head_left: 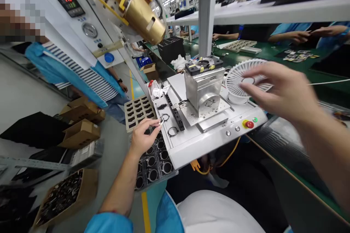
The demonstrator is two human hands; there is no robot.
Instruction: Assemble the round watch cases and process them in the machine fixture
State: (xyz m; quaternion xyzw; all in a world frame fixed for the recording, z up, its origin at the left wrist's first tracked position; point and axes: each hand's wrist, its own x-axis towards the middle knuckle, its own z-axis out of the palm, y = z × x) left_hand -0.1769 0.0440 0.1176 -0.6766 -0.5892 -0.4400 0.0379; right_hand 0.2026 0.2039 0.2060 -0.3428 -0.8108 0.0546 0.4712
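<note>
My left hand (145,136) is closed at the left edge of the white machine bed, pinching a small silvery curved piece (161,121) between thumb and fingertips. Beside it on the bed lie a thin dark ring (165,117) and another dark ring (172,131). My right hand (281,89), slightly blurred, hovers in front of a round white fan (235,80). Its thumb and fingers are apart, and nothing shows between them. Between the hands stands a metal block fixture (203,89) on a drilled plate.
A gold press head (144,18) hangs above the fixture. Lower left, a tray of round parts (152,175) sits below the bed, near a beige compartment tray (136,111). A red button (249,124) is on the front panel. A person in blue (79,69) stands at left.
</note>
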